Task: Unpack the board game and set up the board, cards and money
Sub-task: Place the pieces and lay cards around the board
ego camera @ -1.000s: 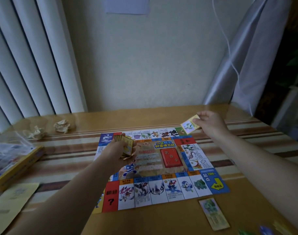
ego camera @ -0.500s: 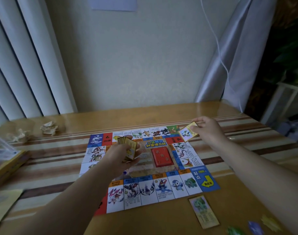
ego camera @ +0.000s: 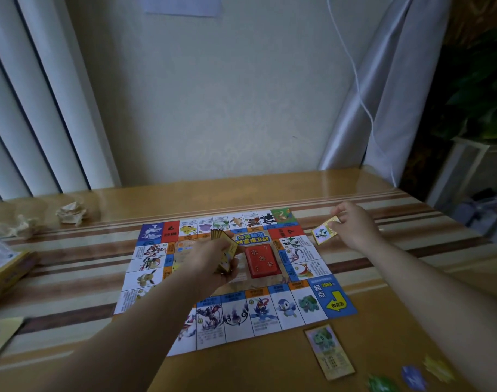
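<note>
Surroundings: striped wooden table [ego camera: 269, 188]. Two paper wads [ego camera: 71, 213] sit far left, well apart from the board. The game box [ego camera: 7, 274] is at the left edge and a yellow sheet [ego camera: 0, 339] at the near-left corner, both cut off by the frame. Near right, a loose card [ego camera: 329, 350] lies flat just off the board's near edge. Small blurred tokens [ego camera: 414, 377] (green, blue, yellow) are beside it at the frame bottom. The left forearm covers part of the board's near-left squares.

Board [ego camera: 236, 315]: open and flat mid-table. Creature squares run round the rim, with a blue corner and yellow arrow at near right. A red deck [ego camera: 261, 260] sits on the centre, just right of the left hand.

Left hand [ego camera: 210, 261]: over the board's centre-left, fingers curled round a fan of cards [ego camera: 226, 250] held roughly upright with yellow edges showing.

Right hand [ego camera: 354, 227]: just off the board's right edge, thumb and fingertips pinching a single card [ego camera: 323, 232]. The card is face up and tilted. Can't tell if it touches the table.

Delta vs 0.5 s ago: the single card was over the board's far-right corner. It's now off the board, beside the right edge by the red "?" square, and lower. The left hand and fan are in the same spot. The red deck and loose card are unchanged.
</note>
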Demonstrator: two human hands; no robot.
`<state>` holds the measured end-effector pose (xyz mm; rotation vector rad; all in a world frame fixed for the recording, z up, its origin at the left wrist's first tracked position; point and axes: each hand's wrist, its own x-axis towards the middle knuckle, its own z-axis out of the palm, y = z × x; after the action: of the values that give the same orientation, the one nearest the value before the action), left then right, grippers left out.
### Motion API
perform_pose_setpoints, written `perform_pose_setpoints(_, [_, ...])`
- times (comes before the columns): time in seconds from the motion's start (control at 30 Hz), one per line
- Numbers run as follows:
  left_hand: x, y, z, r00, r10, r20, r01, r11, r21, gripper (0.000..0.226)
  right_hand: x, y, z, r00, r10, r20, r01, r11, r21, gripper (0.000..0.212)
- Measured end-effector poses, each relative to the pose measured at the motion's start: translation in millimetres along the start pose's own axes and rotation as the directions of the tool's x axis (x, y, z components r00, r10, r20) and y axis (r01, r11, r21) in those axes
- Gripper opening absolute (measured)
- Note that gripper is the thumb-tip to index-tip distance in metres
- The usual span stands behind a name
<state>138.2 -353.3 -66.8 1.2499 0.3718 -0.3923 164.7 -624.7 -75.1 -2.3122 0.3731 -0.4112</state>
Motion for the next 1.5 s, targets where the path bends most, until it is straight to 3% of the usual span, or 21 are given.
perform_pose_setpoints(0.23, [10.9,-2.8,15.7,1.000,0.012,-0.021,-0.011,1.000,0.017,0.024,18.8,19.7,7.0,0.998,0.049,0.030,-0.050,0.997,0.055,0.014])
perform_pose_setpoints(0.4, [20.4,-3.9,23.8,1.000,0.003,-0.014,-0.004,0.999,-0.042,0.023,27.9,30.8,14.9,0.997,0.060,0.047,-0.060,0.998,-0.006,0.031])
perform_pose_setpoints(0.7, [23.5,-1.5,25.1,0.999,0.039,0.010,-0.038,0.996,-0.079,0.024,28.7,36.9,28.2,0.998,0.070,0.002,-0.069,0.993,-0.094,0.016])
perform_pose_setpoints(1.07, [17.8,3.0,21.1,0.999,-0.012,0.052,0.024,0.970,-0.241,0.022,21.3,21.6,24.4,0.999,0.011,-0.037,-0.028,0.877,-0.480,0.021])
perform_pose_setpoints(1.23, [-2.6,2.9,8.2,0.962,-0.026,0.272,0.113,0.945,-0.307,0.029,4.8,-8.3,8.4,0.994,-0.106,-0.010,0.102,0.974,-0.201,0.013])
perform_pose_setpoints(1.37, [-29.0,-3.0,6.7,0.922,-0.029,0.385,0.112,0.974,-0.195,0.028,-41.7,-57.6,-5.7,0.923,-0.200,0.330,0.194,0.980,0.053,0.019])
perform_pose_setpoints(1.5, [-52.7,-6.6,5.3,0.901,0.035,0.432,0.028,0.990,-0.139,0.021,-84.6,-78.9,-6.6,0.835,-0.163,0.526,0.077,0.980,0.181,0.023])
